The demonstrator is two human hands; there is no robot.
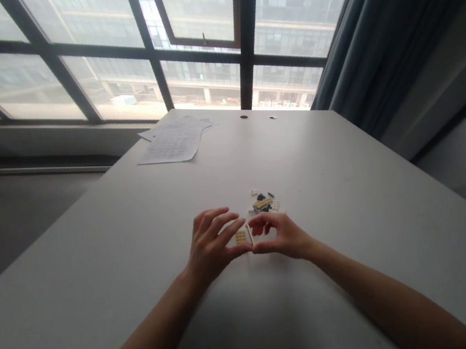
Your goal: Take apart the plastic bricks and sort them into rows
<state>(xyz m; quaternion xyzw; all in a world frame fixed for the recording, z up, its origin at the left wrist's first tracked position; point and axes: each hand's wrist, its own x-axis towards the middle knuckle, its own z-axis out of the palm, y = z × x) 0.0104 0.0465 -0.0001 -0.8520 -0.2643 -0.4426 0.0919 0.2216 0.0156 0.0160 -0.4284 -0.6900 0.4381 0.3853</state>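
My left hand (215, 238) curves around a small tan studded toy-brick plate (240, 237), its thumb and index finger at the lower and upper edges and its other fingers raised. Along the plate's right side stands a thin pale strip (249, 234). My right hand (280, 234) pinches that strip between thumb and fingertips. The two thumbs nearly meet at its near end. Whether strip and plate are joined I cannot tell. Just beyond my right hand lies a loose pile of toy bricks (264, 202) in tan, white and dark colours.
The white table (145, 228) stretches toward the windows. Printed sheets of paper (173, 142) lie at its far left. Two cable holes (244, 117) sit near the far edge. A dark curtain (354, 45) hangs on the right.
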